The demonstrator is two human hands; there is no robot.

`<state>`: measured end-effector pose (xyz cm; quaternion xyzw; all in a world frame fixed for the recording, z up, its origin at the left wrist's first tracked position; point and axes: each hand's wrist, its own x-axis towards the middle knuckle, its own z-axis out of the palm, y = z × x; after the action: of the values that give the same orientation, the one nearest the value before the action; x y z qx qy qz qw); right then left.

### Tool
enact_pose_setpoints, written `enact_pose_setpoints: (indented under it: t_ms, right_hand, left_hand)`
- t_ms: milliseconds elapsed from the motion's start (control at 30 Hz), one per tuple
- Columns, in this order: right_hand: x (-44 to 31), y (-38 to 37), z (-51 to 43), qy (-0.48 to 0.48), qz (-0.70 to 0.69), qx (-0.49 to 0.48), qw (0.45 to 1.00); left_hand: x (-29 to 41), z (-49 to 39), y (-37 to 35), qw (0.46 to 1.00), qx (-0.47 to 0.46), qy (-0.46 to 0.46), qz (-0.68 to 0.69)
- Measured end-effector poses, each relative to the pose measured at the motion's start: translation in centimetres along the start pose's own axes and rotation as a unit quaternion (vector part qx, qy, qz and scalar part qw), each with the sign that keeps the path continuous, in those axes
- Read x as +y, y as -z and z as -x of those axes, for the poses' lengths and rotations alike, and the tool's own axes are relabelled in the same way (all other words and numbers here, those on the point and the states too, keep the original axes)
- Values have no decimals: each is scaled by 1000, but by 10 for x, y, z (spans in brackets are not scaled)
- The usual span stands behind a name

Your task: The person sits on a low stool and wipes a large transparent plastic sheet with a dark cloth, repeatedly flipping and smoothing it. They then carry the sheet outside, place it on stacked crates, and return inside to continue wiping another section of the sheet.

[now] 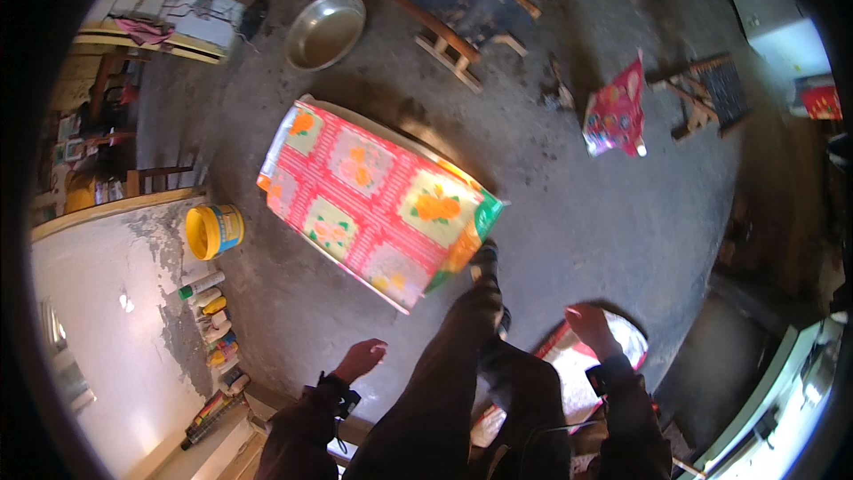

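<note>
My left hand (pixel 360 360) hangs over the grey concrete floor at the lower middle, its fingers loosely curled and nothing seen in it. At the lower right, my right hand (pixel 590 323) is over a white and red sack (pixel 576 373) lying behind my leg; its fingers are curled, and whether they touch the sack cannot be told. Just ahead of my feet stands a low table or box under a red, white and orange flower-patterned plastic cover (pixel 366 200). Neither hand touches it. Both wrists wear dark straps.
A metal basin (pixel 326 32), a low wooden-framed stool (pixel 453 47), a pink plastic bag (pixel 616 110) and a folding stool (pixel 706 97) stand farther ahead. Along the left wall are a yellow bucket (pixel 214 231) and several bottles (pixel 216 307).
</note>
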<state>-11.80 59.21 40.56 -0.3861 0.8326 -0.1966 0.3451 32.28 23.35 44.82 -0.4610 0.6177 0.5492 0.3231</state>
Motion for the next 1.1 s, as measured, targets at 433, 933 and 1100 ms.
enact_pose_setpoints:
  t_ms: [433, 933, 1100]
  right_hand:
    - [71, 76, -74, -190, -98, -163, 963]
    - [-4, 278, -350, -31, -30, -72, 997]
    - [-64, 305, -452, 0, -36, -110, 993]
  left_hand:
    - [112, -55, 57, 996, 56, -24, 71]
    - [269, -96, 80, 958, 122, 41, 257]
    - [279, -94, 76, 955, 165, 48, 243]
